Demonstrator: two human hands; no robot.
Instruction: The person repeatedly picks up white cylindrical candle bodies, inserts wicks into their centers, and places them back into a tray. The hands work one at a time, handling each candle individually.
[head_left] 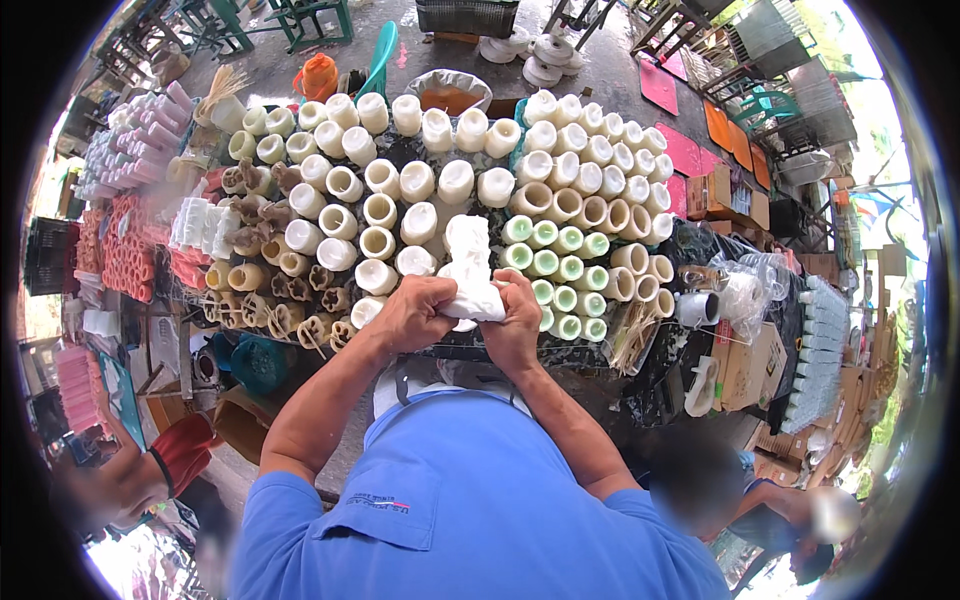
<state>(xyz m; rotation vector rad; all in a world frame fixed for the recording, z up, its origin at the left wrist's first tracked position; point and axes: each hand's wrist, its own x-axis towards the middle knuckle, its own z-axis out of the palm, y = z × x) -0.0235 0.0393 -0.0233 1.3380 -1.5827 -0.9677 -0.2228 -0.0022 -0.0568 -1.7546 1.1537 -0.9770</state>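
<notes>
Both hands hold a lumpy white moulded piece (468,262), wax-like, upright and wider at its lower end, in front of my body. My left hand (412,315) is closed on the lower left side of it, thumb and fingers bent. My right hand (516,322) grips the lower right side. Just beyond stand rows of white and cream cylindrical candles (416,182), several with hollowed tops. Beside my right hand are pale green cups or candles (566,240). Left of my left hand lie tan flower-shaped hollow pieces (290,318).
Pink and white moulded pieces (128,245) crowd the far left. On the right are a metal mug (697,308), clear plastic bags (745,290) and a cardboard box (755,365). A white sack (450,85) stands behind the table. Other people are at the lower left and lower right.
</notes>
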